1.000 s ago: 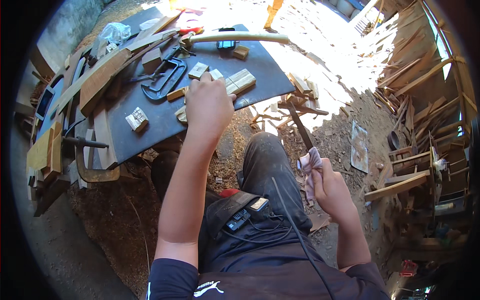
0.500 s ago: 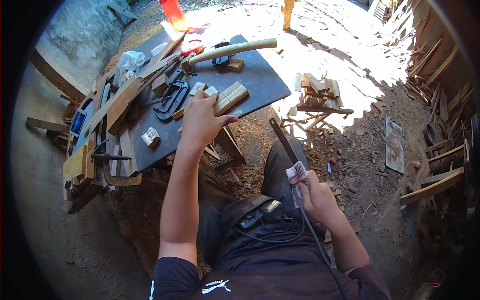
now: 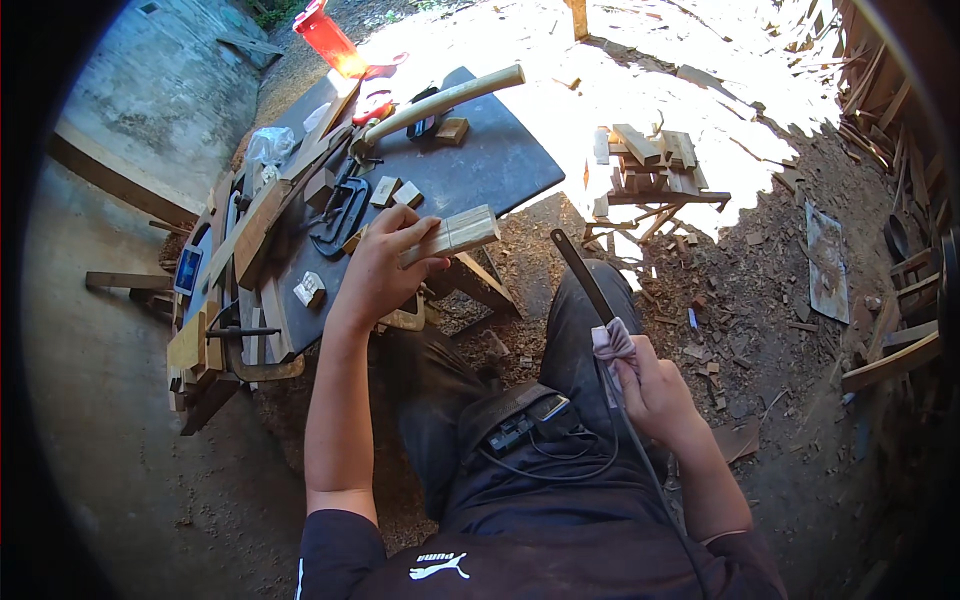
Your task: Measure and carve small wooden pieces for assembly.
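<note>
My left hand (image 3: 385, 255) is closed on a pale rectangular wood block (image 3: 458, 236), with thumb and fingers on its left end. A thin line crosses the block's top. It is held at the near edge of the dark tabletop (image 3: 495, 140). My right hand (image 3: 655, 392), closed over my right thigh, grips the cloth-wrapped end (image 3: 616, 343) of a long flat dark metal blade (image 3: 580, 272). The blade's rounded tip has a small hole and points up and left, apart from the block. Two small wood pieces (image 3: 396, 192) lie on the table just beyond my left hand.
On the table lie a black clamp (image 3: 343, 215), a hammer with a pale wooden handle (image 3: 450, 100), long boards (image 3: 262, 232) and a red container (image 3: 330, 42). A low stand with wood blocks (image 3: 655, 165) is at the right. A cable (image 3: 640, 455) runs past my right forearm.
My left hand has lifted the wood block off the tabletop and brought it nearer. My right hand still holds the blade. The whole view has shifted slightly.
</note>
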`<state>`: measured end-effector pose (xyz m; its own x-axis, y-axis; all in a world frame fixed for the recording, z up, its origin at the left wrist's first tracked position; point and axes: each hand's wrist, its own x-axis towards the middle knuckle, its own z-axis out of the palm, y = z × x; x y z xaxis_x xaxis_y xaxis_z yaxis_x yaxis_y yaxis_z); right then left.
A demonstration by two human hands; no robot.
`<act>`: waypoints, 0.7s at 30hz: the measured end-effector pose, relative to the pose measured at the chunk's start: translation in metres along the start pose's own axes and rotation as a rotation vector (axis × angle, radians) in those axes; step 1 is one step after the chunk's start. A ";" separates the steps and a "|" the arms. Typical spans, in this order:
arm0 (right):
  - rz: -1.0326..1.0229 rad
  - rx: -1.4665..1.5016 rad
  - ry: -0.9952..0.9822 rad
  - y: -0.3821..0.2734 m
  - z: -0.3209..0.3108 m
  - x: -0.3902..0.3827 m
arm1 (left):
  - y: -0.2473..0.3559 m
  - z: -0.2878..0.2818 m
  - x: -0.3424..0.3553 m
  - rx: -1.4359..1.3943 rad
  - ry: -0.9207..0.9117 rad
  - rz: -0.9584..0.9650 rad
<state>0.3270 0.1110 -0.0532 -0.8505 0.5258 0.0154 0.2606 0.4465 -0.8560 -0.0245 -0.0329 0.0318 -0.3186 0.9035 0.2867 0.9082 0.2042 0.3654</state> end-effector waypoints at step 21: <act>-0.152 0.089 -0.048 -0.024 0.008 0.053 | -0.002 0.007 0.020 -0.019 0.072 -0.309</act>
<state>0.2716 0.1222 -0.0360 -0.8984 0.4212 0.1249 0.0880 0.4511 -0.8881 -0.0303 -0.0129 0.0304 -0.5973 0.7709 0.2211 0.7606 0.4571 0.4610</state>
